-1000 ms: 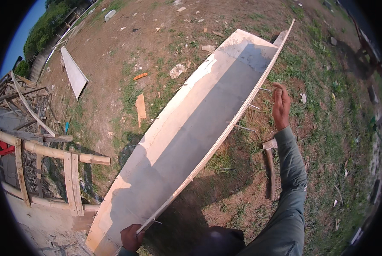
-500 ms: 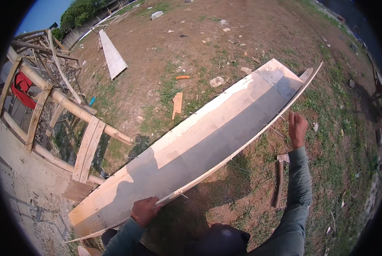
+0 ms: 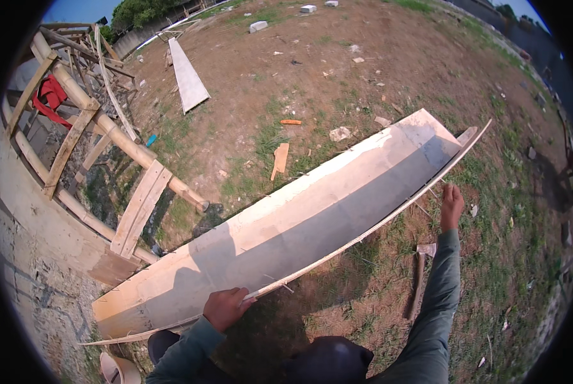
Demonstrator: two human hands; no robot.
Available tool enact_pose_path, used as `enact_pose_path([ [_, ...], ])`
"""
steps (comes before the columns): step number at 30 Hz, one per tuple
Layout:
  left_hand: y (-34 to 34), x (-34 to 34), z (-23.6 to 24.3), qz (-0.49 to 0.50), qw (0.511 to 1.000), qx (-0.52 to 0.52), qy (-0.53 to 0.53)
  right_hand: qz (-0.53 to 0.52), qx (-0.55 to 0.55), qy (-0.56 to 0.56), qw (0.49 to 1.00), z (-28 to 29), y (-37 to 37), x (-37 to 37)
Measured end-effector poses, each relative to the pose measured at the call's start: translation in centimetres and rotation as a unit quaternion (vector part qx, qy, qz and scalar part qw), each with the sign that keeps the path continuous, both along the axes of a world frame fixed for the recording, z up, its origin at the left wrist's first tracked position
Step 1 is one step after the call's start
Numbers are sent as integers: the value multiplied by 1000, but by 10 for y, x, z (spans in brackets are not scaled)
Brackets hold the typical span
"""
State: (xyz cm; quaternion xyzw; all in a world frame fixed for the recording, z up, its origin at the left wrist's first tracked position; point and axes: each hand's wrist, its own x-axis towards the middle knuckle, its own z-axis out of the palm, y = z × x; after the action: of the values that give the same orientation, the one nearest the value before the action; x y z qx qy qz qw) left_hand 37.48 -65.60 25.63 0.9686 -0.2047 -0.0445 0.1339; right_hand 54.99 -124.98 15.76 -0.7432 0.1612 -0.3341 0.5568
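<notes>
two hands: both are gripping one long pale plywood sheet point(image 3: 286, 237), which is being held off the ground and is bowing along its length.
left hand point(image 3: 226, 307): fingers are curling over the near lower edge of the sheet, thumb side up, pinching the thin edge.
right hand point(image 3: 451, 206): it is reaching out at arm's length to the far end of the same edge; fingers are lying close together against the edge, though whether they are wrapping it cannot be told.
sheet position: it is running from lower left to upper right across the view, over patchy grass and bare earth, its far end rising toward the right.
hammer point(image 3: 419, 281): it is lying on the grass below the sheet, just beside the right forearm, apart from both hands.
wooden frame point(image 3: 101, 160): it is standing at the left, with a red cloth point(image 3: 48, 99) hanging on it.
second board point(image 3: 187, 77): it is lying flat on the earth, well apart, at upper left.
scraps: an orange-brown offcut point(image 3: 279, 159) is lying on the ground beyond the sheet.
</notes>
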Motion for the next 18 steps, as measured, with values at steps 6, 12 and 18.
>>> enact_pose_path([
  [6, 3, 5, -4, 5, 1000, 6, -8, -140, -130, 60, 980, 15, 20, 10],
  [12, 7, 8, -8, -12, 999, -2, -29, -195, -99, 108, 970, 21, 42, -12],
  [18, 9, 6, -9, -9, 1000, -2, -14, -126, 9, 75, 989, 17, 24, 0],
])
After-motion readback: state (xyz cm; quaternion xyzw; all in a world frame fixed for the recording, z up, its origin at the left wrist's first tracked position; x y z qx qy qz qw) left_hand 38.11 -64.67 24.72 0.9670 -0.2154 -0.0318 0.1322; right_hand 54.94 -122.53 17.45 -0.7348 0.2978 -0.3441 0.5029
